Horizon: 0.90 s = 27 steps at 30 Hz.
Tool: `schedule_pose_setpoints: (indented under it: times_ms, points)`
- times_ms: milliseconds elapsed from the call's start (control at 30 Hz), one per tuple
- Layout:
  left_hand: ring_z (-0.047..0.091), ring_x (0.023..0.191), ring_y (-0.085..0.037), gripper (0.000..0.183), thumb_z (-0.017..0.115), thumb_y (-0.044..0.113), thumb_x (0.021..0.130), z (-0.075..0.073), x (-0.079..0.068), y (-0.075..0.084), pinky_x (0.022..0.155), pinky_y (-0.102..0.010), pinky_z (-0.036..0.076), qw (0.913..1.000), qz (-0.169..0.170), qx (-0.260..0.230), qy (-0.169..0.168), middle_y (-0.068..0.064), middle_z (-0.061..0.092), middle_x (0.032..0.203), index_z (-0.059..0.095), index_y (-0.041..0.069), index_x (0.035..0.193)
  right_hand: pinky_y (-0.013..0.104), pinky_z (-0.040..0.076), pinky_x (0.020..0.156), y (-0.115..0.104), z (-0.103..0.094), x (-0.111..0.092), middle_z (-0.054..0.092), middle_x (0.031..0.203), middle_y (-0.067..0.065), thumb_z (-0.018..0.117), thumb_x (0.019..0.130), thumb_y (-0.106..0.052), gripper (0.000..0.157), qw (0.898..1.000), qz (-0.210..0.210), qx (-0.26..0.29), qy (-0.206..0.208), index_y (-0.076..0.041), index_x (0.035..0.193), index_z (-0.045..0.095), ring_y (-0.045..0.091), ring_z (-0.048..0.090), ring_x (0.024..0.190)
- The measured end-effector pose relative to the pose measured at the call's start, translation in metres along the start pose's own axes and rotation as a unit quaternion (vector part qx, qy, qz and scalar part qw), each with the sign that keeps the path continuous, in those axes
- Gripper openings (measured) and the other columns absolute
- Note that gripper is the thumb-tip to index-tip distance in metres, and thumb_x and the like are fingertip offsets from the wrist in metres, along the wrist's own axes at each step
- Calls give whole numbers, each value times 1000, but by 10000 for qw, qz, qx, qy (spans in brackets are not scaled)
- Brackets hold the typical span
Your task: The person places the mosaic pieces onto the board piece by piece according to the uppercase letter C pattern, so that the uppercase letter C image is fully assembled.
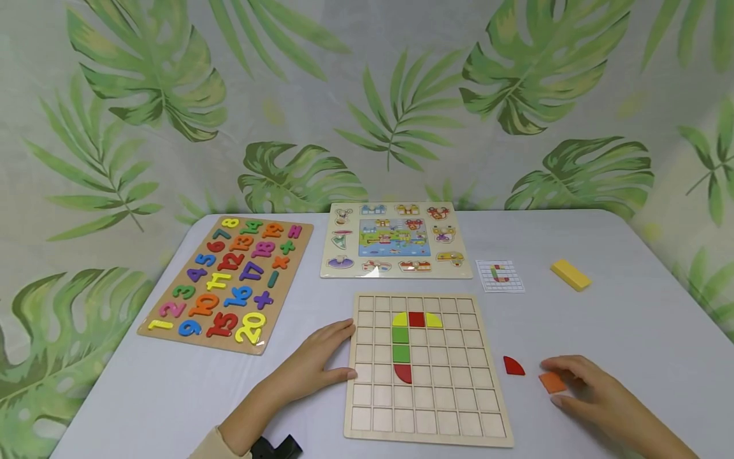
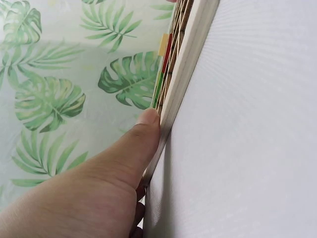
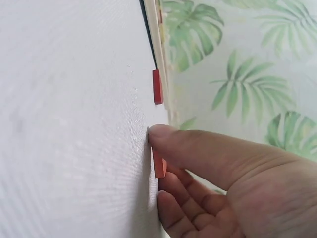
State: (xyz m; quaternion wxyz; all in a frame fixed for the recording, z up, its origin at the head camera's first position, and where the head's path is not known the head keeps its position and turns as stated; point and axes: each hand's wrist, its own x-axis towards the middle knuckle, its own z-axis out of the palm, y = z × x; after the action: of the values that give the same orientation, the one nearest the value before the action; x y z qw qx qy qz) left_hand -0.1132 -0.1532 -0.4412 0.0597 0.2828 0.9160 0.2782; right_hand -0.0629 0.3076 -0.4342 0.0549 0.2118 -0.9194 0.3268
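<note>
A wooden grid board (image 1: 424,433) lies on the table with colored tiles set in it: two yellow quarter-circles, a red square (image 1: 416,319), two green squares (image 1: 401,353) and a red quarter-circle (image 1: 404,373). My left hand (image 1: 315,360) rests at the board's left edge, thumb and fingers spread along it; in the left wrist view the thumb (image 2: 143,134) touches the rim. Right of the board, my right hand (image 1: 596,395) reaches around an orange square tile (image 1: 552,382), thumb and forefinger on either side. Beside it lies a loose red quarter-circle (image 1: 513,366).
A small printed pattern card (image 1: 500,276) and a yellow block (image 1: 570,275) lie at the back right. Behind the grid board is a picture puzzle (image 1: 395,268). A number puzzle board (image 1: 166,338) lies at the left. A black object (image 1: 278,448) shows near the left forearm.
</note>
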Motion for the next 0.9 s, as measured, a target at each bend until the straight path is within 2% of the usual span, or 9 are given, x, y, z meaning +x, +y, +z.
schedule_pose_setpoints:
  times_ms: [100,200,267,367,633,733,900]
  points:
    - [21,131,-20,76,59,51,80,0,0,0,105,-39,20,10000,-10,-3,-3,0,26,145,32,11,140,5,40,68,1,1,1,54,95,-10,76,67,-2,39,9999,54,-163,8,-6,102,59,-3,49,80]
    - [21,131,-20,77,59,51,80,0,-1,1,105,-39,21,10000,-21,3,-7,0,26,145,32,10,140,12,44,60,-1,3,3,53,87,-11,77,66,-3,33,9988,303,-395,-12,-9,94,61,-1,47,71]
    - [22,131,-21,77,59,51,80,0,-1,1,105,-40,21,10000,-9,11,5,-1,27,145,33,10,140,16,45,57,-4,2,4,52,85,-13,77,67,-5,31,9976,484,-481,-67,-11,93,61,-1,46,69]
    - [22,131,-21,77,58,51,81,0,-1,1,105,-40,21,10000,-5,5,8,-1,27,145,32,10,140,17,45,57,-10,1,5,53,87,-14,76,68,-5,31,9979,471,-446,19,-12,94,60,-1,47,70]
    - [21,131,-20,77,59,51,80,-1,0,1,105,-39,20,10000,-54,-10,-39,0,25,145,31,11,140,9,42,67,-45,4,20,57,93,-11,76,65,4,42,9974,-442,102,560,-14,99,60,0,52,78]
    - [21,131,-20,77,58,51,81,-1,0,1,105,-39,20,10000,-52,-2,-45,0,25,145,31,11,140,10,42,69,-61,7,29,57,95,-11,76,65,4,45,9953,-760,149,586,-17,101,59,0,52,82]
    - [21,132,-20,77,58,51,81,-1,0,2,105,-39,20,10000,-46,9,-47,0,25,145,31,11,141,15,44,67,-81,19,42,56,100,-12,75,69,1,45,9945,-907,296,421,-20,105,57,3,51,79]
